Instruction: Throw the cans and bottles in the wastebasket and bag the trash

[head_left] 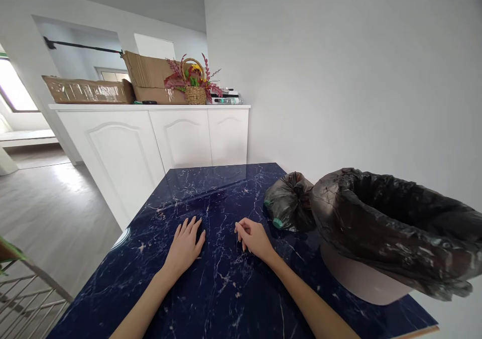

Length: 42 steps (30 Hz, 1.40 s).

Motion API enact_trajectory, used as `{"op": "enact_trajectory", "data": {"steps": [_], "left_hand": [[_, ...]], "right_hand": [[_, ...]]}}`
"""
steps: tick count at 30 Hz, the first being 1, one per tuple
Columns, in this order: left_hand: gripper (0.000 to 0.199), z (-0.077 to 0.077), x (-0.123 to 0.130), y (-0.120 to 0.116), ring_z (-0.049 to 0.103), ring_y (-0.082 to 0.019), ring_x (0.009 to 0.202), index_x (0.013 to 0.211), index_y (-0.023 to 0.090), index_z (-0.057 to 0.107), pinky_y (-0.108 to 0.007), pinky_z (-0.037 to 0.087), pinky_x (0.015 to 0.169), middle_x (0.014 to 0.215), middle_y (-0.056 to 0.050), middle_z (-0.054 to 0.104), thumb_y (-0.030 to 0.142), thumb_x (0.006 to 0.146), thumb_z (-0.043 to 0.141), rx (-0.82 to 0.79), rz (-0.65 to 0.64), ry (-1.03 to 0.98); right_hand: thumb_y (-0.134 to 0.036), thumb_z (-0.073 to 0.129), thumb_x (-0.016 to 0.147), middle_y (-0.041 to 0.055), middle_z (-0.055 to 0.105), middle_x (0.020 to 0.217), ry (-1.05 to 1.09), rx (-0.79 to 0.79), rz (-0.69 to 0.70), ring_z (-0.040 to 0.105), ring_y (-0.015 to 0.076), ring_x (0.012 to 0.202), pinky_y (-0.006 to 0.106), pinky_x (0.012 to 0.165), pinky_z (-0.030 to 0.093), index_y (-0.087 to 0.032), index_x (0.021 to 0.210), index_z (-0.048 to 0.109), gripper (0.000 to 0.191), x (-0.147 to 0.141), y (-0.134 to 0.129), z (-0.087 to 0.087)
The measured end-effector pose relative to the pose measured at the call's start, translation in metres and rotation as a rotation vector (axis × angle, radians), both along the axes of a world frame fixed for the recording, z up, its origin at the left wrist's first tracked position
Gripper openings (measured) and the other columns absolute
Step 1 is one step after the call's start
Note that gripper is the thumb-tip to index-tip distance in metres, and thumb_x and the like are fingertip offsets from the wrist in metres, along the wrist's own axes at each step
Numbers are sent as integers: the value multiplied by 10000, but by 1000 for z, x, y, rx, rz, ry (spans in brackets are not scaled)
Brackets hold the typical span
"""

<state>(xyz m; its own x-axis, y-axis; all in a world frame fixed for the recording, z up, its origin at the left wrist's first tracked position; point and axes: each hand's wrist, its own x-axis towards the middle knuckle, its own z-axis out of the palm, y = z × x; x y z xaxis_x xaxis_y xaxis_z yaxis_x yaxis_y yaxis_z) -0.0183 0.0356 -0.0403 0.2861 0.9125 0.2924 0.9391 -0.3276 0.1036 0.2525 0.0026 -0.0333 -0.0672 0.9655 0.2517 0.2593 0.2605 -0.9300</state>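
My left hand (185, 244) lies palm down on the dark blue marbled tabletop (222, 289), its fingers stretched out and slightly spread. To its right, my right hand (254, 238) rests on the same surface with the fingers loosely curled in and the thumb near the index finger; nothing shows in it. A knotted dark plastic bag (289, 203), filled and with green bits showing through, sits just beyond my right hand without touching it. Beside that bag stands a trash bin (363, 276) with a black bin liner (376, 228) folded over its rim.
Past the table stands a white cabinet (184, 140) bearing cardboard boxes (92, 92), a wicker flower basket (195, 95) and a clear bottle (229, 101). A plain wall (339, 78) borders the right side. At lower left is a metal rack (33, 296).
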Motion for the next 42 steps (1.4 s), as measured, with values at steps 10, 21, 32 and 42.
{"op": "enact_trajectory", "data": {"steps": [10, 21, 32, 42], "left_hand": [[596, -4, -1, 1, 364, -390, 1610, 1570, 160, 561, -610, 310, 1305, 1678, -152, 494, 472, 1094, 383, 20, -3, -10], [598, -1, 1, -3, 351, -396, 1614, 1566, 154, 565, -601, 301, 1311, 1683, -138, 489, 466, 1096, 370, -2, -2, -7], [608, 3, 2, -5, 335, -401, 1619, 1569, 138, 559, -590, 285, 1319, 1694, -135, 477, 463, 1092, 366, -28, 2, -11], [592, 0, -1, -4, 355, -405, 1611, 1561, 167, 566, -609, 308, 1305, 1686, -135, 490, 472, 1095, 367, -10, -15, -28]], "right_hand": [[-514, 492, 1059, -19, 655, 628, -157, 151, -157, 615, 171, 501, 282, 583, 468, -256, 805, 622, 384, 6, -1, -2], [-503, 478, 1067, -15, 657, 629, -257, 211, -197, 616, 186, 554, 285, 619, 445, -259, 790, 614, 393, 6, -1, -6], [-503, 459, 1086, 3, 706, 714, -275, 259, -310, 660, 191, 643, 285, 671, 455, -251, 841, 644, 398, 9, 0, -9], [-465, 404, 1123, 21, 691, 794, -364, 375, -350, 650, 195, 710, 301, 689, 469, -251, 866, 626, 401, 11, -3, -3]]}}
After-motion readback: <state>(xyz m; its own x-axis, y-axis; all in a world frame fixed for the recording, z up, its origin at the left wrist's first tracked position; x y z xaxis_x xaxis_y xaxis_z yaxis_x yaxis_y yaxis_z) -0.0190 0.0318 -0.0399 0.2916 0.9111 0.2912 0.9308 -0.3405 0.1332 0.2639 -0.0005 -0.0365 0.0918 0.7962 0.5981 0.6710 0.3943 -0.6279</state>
